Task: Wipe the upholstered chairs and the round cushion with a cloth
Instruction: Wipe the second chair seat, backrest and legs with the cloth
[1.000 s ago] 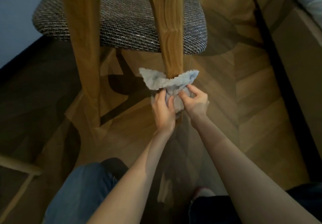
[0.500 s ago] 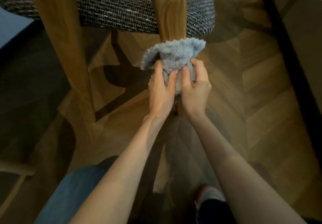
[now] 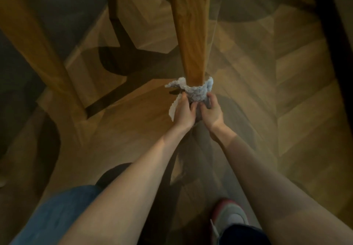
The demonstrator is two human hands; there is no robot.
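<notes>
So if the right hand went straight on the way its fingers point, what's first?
The right hand grips the cloth; straight on, it would likely press into the wooden chair leg inside that wrap.

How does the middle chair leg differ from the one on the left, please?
The middle leg has the grey cloth wrapped round its foot, gripped by the left hand and right hand; the left leg is bare, untouched. The middle leg looks near upright; the left leg slants. Both are golden wood.

The fluffy pale-blue microfibre cloth [image 3: 197, 92] sits bunched round the foot of the tapered light-wood chair leg [image 3: 191, 34], one corner dangling.
</notes>
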